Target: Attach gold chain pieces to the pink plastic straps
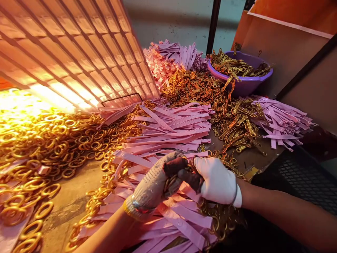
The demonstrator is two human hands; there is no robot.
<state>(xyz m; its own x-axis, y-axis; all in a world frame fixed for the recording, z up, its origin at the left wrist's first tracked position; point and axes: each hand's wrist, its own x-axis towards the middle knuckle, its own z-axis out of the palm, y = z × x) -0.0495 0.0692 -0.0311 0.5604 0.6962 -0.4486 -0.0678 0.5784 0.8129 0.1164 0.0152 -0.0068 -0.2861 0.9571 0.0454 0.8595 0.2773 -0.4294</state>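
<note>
My left hand [158,182], in a dotted grey knit glove with dark wrapped fingers, is closed around a few brownish-gold metal links [170,181]. Against it, my right hand [217,181] in a white glove with dark finger covers is pinched closed. What the right fingertips grip is hidden where the two hands meet. Both hands are held just above a spread of pink straps [181,214]. Beneath and beside the straps lie gold chain links [92,207], and more darker links [223,219] sit below my right hand.
Large gold rings [68,147] cover the left side. A ribbed, lit panel [86,52] stands behind them. At the back right, a purple basin [244,82] holds braided gold chain pieces, with more chain pieces [242,126] heaped before it. Pink straps [284,119] lie at the right, near a black crate [302,175].
</note>
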